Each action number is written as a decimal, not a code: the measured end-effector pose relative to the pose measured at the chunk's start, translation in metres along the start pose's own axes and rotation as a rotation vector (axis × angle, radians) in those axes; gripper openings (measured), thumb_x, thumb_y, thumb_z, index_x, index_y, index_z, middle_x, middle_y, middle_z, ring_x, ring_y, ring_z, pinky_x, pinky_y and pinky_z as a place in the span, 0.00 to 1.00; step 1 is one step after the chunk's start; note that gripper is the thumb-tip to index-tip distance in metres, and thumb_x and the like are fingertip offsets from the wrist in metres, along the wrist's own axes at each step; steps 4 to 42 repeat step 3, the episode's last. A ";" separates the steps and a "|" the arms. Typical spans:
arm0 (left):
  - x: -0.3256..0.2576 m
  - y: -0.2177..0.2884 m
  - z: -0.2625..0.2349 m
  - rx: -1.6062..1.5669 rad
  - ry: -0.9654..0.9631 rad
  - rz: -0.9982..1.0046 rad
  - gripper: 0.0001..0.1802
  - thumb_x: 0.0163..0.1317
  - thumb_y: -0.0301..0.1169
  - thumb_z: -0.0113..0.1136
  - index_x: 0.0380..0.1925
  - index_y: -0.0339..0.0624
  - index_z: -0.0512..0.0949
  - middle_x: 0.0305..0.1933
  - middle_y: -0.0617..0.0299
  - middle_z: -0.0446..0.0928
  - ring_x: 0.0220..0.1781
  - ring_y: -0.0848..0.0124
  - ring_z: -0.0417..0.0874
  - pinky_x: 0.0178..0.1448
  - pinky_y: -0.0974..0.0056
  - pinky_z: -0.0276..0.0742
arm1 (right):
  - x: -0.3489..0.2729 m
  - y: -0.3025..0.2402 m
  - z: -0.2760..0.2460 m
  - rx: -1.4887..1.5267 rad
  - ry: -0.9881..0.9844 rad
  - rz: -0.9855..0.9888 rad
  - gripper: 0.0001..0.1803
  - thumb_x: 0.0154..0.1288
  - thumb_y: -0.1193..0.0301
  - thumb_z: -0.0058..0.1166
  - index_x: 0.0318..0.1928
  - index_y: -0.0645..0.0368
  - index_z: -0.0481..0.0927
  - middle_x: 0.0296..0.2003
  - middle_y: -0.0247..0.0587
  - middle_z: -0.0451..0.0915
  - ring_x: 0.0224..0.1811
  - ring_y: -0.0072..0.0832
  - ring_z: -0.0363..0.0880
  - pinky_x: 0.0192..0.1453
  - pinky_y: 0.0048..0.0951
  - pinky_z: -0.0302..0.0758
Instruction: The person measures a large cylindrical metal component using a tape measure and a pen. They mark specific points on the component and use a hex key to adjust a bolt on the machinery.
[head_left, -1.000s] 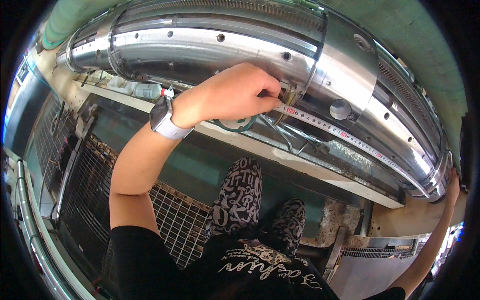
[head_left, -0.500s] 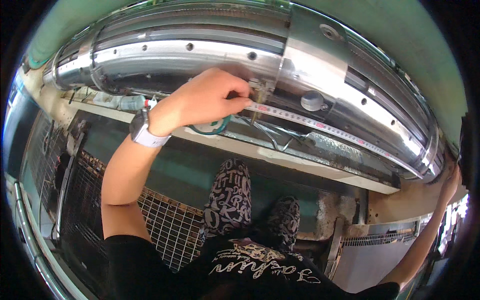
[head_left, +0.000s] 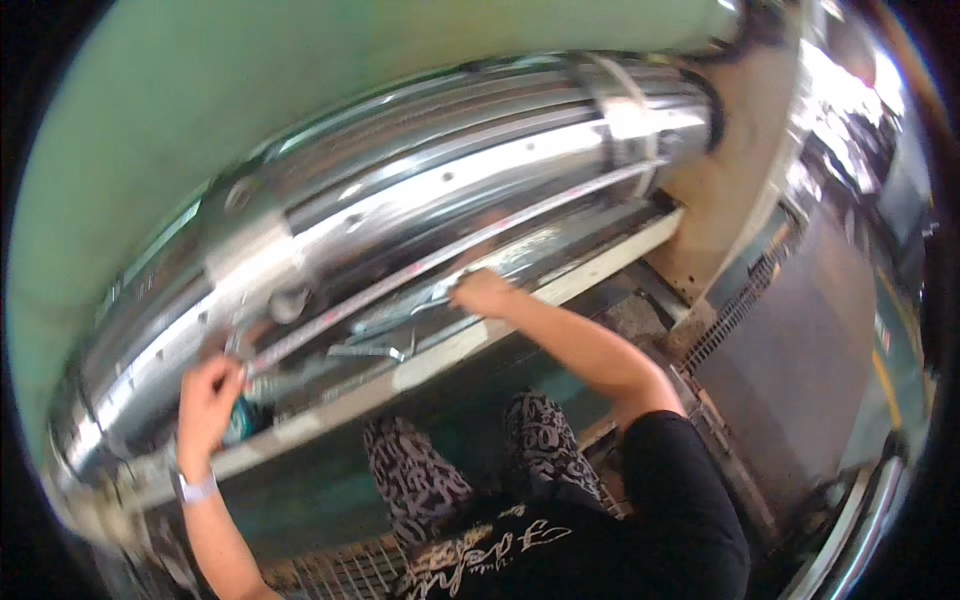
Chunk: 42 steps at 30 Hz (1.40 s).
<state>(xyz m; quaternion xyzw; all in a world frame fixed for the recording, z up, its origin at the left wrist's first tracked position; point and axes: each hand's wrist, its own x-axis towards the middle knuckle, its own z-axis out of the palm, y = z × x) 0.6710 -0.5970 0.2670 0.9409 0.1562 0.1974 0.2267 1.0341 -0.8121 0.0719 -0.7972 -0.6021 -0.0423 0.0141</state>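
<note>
Left hand [head_left: 208, 398]: lower left of the frame — fingers pinched on the end of the long thin metal measuring tape [head_left: 420, 265].
Tape: stretched along the shiny steel cylinder [head_left: 400, 180].
Right hand [head_left: 482, 292]: centre — pressing the tape, grip unclear.

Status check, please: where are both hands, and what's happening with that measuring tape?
Left hand pinching the measuring tape low on the steel cylinder. Right hand at the tape, grip unclear. Nothing in the way.

Left hand [head_left: 208, 398]: reaching upward, fingers curling into a closed grip, wrist bent back.
Right hand [head_left: 482, 292]: stretching forward, arm nearly straight; grip state blurred, unclear.
</note>
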 end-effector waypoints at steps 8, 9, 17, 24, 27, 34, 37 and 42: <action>0.024 -0.011 -0.008 0.157 0.013 0.054 0.04 0.52 0.24 0.55 0.20 0.37 0.75 0.44 0.48 0.79 0.55 0.66 0.76 0.57 0.67 0.65 | 0.030 0.005 -0.007 0.072 -0.011 0.148 0.14 0.56 0.63 0.52 0.40 0.55 0.80 0.33 0.50 0.80 0.42 0.39 0.78 0.47 0.39 0.75; 0.024 -0.011 -0.008 0.157 0.013 0.054 0.04 0.52 0.24 0.55 0.20 0.37 0.75 0.44 0.48 0.79 0.55 0.66 0.76 0.57 0.67 0.65 | 0.030 0.005 -0.007 0.072 -0.011 0.148 0.14 0.56 0.63 0.52 0.40 0.55 0.80 0.33 0.50 0.80 0.42 0.39 0.78 0.47 0.39 0.75; 0.024 -0.011 -0.008 0.157 0.013 0.054 0.04 0.52 0.24 0.55 0.20 0.37 0.75 0.44 0.48 0.79 0.55 0.66 0.76 0.57 0.67 0.65 | 0.030 0.005 -0.007 0.072 -0.011 0.148 0.14 0.56 0.63 0.52 0.40 0.55 0.80 0.33 0.50 0.80 0.42 0.39 0.78 0.47 0.39 0.75; 0.024 -0.011 -0.008 0.157 0.013 0.054 0.04 0.52 0.24 0.55 0.20 0.37 0.75 0.44 0.48 0.79 0.55 0.66 0.76 0.57 0.67 0.65 | 0.030 0.005 -0.007 0.072 -0.011 0.148 0.14 0.56 0.63 0.52 0.40 0.55 0.80 0.33 0.50 0.80 0.42 0.39 0.78 0.47 0.39 0.75; 0.024 -0.011 -0.008 0.157 0.013 0.054 0.04 0.52 0.24 0.55 0.20 0.37 0.75 0.44 0.48 0.79 0.55 0.66 0.76 0.57 0.67 0.65 | 0.030 0.005 -0.007 0.072 -0.011 0.148 0.14 0.56 0.63 0.52 0.40 0.55 0.80 0.33 0.50 0.80 0.42 0.39 0.78 0.47 0.39 0.75; 0.024 -0.011 -0.008 0.157 0.013 0.054 0.04 0.52 0.24 0.55 0.20 0.37 0.75 0.44 0.48 0.79 0.55 0.66 0.76 0.57 0.67 0.65 | 0.030 0.005 -0.007 0.072 -0.011 0.148 0.14 0.56 0.63 0.52 0.40 0.55 0.80 0.33 0.50 0.80 0.42 0.39 0.78 0.47 0.39 0.75; 0.024 -0.011 -0.008 0.157 0.013 0.054 0.04 0.52 0.24 0.55 0.20 0.37 0.75 0.44 0.48 0.79 0.55 0.66 0.76 0.57 0.67 0.65 | 0.030 0.005 -0.007 0.072 -0.011 0.148 0.14 0.56 0.63 0.52 0.40 0.55 0.80 0.33 0.50 0.80 0.42 0.39 0.78 0.47 0.39 0.75; 0.024 -0.011 -0.008 0.157 0.013 0.054 0.04 0.52 0.24 0.55 0.20 0.37 0.75 0.44 0.48 0.79 0.55 0.66 0.76 0.57 0.67 0.65 | 0.030 0.005 -0.007 0.072 -0.011 0.148 0.14 0.56 0.63 0.52 0.40 0.55 0.80 0.33 0.50 0.80 0.42 0.39 0.78 0.47 0.39 0.75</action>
